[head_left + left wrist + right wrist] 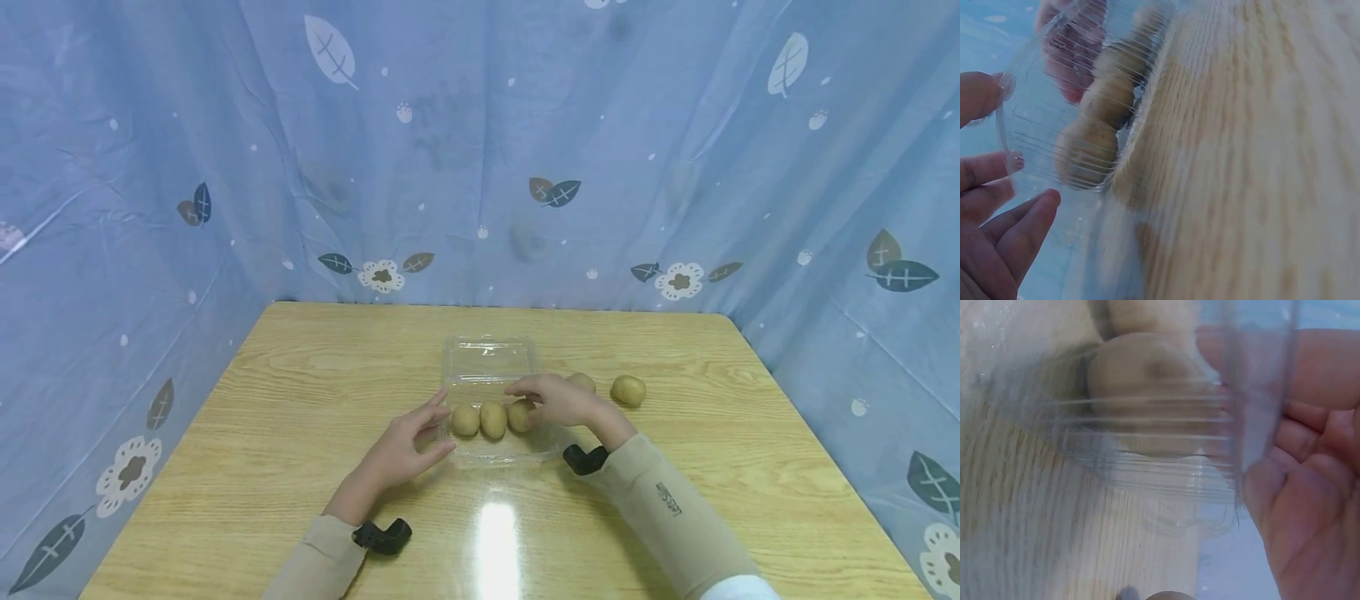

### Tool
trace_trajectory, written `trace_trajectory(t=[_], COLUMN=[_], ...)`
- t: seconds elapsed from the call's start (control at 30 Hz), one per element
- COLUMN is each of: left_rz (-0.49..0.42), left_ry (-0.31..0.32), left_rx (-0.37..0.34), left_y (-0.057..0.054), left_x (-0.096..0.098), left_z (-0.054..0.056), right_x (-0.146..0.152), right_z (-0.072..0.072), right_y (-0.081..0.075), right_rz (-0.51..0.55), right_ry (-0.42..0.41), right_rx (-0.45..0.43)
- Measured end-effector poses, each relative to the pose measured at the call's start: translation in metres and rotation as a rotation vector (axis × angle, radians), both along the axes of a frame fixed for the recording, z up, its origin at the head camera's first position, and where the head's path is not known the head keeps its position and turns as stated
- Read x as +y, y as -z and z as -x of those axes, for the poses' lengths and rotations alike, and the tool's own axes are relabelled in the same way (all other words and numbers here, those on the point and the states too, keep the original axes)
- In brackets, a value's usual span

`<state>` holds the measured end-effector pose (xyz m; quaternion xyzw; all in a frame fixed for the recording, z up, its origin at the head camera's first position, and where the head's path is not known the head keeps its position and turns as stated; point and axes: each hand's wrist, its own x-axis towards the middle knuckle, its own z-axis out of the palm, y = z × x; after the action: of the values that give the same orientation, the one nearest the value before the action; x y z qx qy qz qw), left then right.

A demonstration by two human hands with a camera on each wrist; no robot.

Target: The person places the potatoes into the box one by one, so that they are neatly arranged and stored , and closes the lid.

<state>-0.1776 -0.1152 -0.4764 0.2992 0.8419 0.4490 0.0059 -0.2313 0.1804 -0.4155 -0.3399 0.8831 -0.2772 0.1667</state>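
Observation:
A clear plastic clamshell box (472, 459) lies with its lid (487, 358) folded back on the table. A row of 3 potatoes sits in its base: a left potato (465, 420), a middle potato (493, 419) and a right potato (519, 415). My left hand (401, 450) is at the box's left side, fingers spread, fingertips touching the clear rim in the left wrist view. Over the right side reaches my right hand (561, 402), its fingers beside the right potato (1150, 394). The right thumb (1266, 487) stands apart from that potato, near the box wall.
To the right of the box lie a potato (629, 390) and another potato (582, 382), partly hidden behind the right hand. The wooden table (337, 358) ends at a blue leaf-patterned curtain (480, 150). Dark wrist devices (382, 537) sit on both cuffs.

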Motion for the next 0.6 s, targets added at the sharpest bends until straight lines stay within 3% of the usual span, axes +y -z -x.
trace_trajectory(t=[0.33,0.6], left_rz=[-0.011,-0.015], left_ry=[0.013,0.014], left_rx=[0.019,0.026], left_y=[0.001,0.002], left_x=[-0.001,-0.001], left_z=[0.0,0.0], right_x=[0.007,0.014], right_z=[-0.001,-0.003], right_y=[0.005,0.003], right_rz=[0.207,0.264], right_ry=[0.061,0.086], right_rx=[-0.153,-0.135])
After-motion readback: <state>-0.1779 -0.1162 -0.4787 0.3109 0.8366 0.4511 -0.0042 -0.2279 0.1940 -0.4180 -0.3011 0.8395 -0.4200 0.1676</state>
